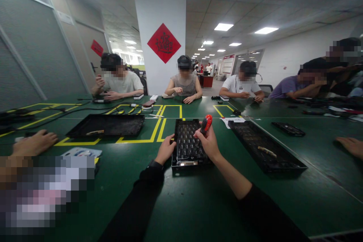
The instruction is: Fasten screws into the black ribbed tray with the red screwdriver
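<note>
Okay, near end first: green table (198, 204), then a black case (187, 167) on it between the person's hands, long axis running away from them. Left hand (166, 149) pinches the case's left rim. Right hand (210, 141) wraps a red-and-black screwdriver (208, 121) above the right half, so it's nearer the inner grid (can't tell if the tip touches). Flanking: long trays (286, 165), well apart. Farther: seated co-workers (185, 83).
</note>
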A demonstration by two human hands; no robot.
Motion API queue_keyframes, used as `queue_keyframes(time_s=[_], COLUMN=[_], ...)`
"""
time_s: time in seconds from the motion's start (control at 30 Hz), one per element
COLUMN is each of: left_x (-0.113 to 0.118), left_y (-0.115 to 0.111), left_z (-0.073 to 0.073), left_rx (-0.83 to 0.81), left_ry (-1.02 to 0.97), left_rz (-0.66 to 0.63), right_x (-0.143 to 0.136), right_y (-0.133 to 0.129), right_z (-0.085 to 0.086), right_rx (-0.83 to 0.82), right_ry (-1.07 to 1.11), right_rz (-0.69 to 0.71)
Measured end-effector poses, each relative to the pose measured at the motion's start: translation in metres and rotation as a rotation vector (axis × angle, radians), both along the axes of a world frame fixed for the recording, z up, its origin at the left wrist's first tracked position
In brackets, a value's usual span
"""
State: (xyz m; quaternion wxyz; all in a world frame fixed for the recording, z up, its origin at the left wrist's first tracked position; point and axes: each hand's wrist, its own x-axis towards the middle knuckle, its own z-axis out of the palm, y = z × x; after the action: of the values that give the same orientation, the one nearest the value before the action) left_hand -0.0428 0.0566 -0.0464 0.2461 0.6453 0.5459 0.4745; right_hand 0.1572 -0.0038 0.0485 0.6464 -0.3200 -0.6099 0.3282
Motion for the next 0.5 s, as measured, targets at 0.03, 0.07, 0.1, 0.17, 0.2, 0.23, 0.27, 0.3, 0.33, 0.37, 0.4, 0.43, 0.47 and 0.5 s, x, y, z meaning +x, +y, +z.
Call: queue_keyframes(time_s=[0.03, 0.07, 0.1, 0.17, 0.2, 0.23, 0.27, 0.3, 0.33, 0.37, 0.4, 0.43, 0.47, 0.5], left_x=[0.000, 0.000, 0.000, 0.000, 0.000, 0.000, 0.000, -0.001, -0.001, -0.001, -0.001, -0.001, -0.001, -0.001], left_y=[0.000, 0.001, 0.001, 0.002, 0.002, 0.002, 0.002, 0.002, 0.001, 0.001, 0.002, 0.002, 0.002, 0.001], left_z=[0.000, -0.001, -0.001, -0.002, -0.002, -0.002, -0.002, -0.002, -0.002, -0.002, -0.002, -0.001, -0.001, -0.001], left_rx=[0.000, 0.004, 0.007, 0.007, 0.006, 0.006, 0.007, 0.008, 0.010, 0.010, 0.010, 0.009, 0.008, 0.008], left_ry=[0.001, 0.004, 0.006, 0.006, 0.003, -0.002, -0.006, -0.007, -0.008, -0.006, -0.004, -0.003, -0.003, -0.003], left_rz=[-0.001, -0.003, -0.004, -0.006, -0.006, -0.007, -0.008, -0.009, -0.007, -0.005, -0.004, -0.004, -0.005, -0.005], right_x=[0.001, 0.001, 0.001, -0.001, -0.003, -0.006, -0.009, -0.013, -0.016, -0.019, -0.022, -0.024, -0.025, -0.026], right_y=[0.000, 0.000, 0.000, 0.000, -0.001, -0.001, -0.001, 0.000, 0.000, 0.001, 0.002, 0.004, 0.004, 0.005], right_z=[0.002, 0.004, 0.006, 0.008, 0.009, 0.010, 0.010, 0.009, 0.007, 0.005, 0.002, 0.000, -0.004, -0.007], right_rx=[-0.016, -0.029, -0.034, -0.020, -0.005, 0.011, 0.024, 0.035, 0.044, 0.050, 0.050, 0.046, 0.039, 0.032], right_ry=[-0.007, -0.015, -0.023, -0.043, -0.051, -0.053, -0.045, -0.028, -0.004, 0.024, 0.051, 0.070, 0.078, 0.077], right_rz=[0.011, 0.019, 0.021, 0.017, 0.011, 0.005, -0.004, -0.020, -0.043, -0.071, -0.094, -0.109, -0.106, -0.090])
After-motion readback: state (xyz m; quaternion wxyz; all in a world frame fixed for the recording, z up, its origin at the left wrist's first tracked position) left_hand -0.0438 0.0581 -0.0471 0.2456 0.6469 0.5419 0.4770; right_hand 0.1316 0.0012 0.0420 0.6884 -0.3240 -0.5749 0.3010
